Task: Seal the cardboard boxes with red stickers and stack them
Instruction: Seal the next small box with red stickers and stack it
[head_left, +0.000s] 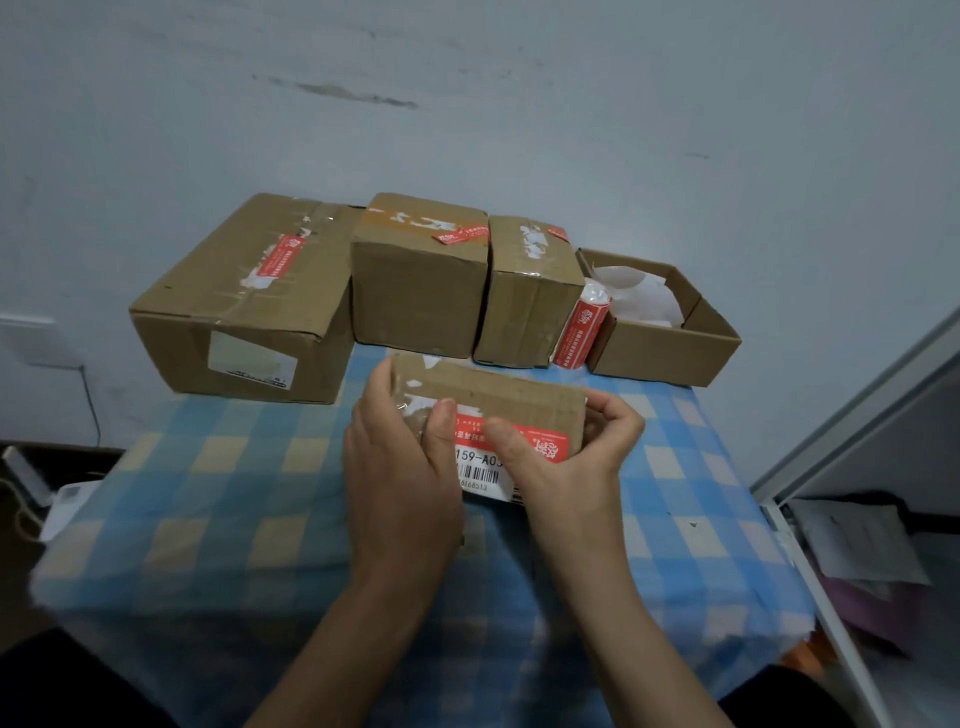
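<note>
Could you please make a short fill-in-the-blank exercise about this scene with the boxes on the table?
1. The left hand and the right hand hold the small cardboard box, which bears a ____ sticker.
2. Behind it, ____ closed boxes stand in a row.
3. The open box at the right contains white ____.
Missing words: red; three; paper.

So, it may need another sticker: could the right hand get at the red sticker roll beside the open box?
Probably, once freed: the right hand grips the small box. The sticker roll stands just behind, between a sealed box and the open box, its front exposed, bare tablecloth between.
</note>
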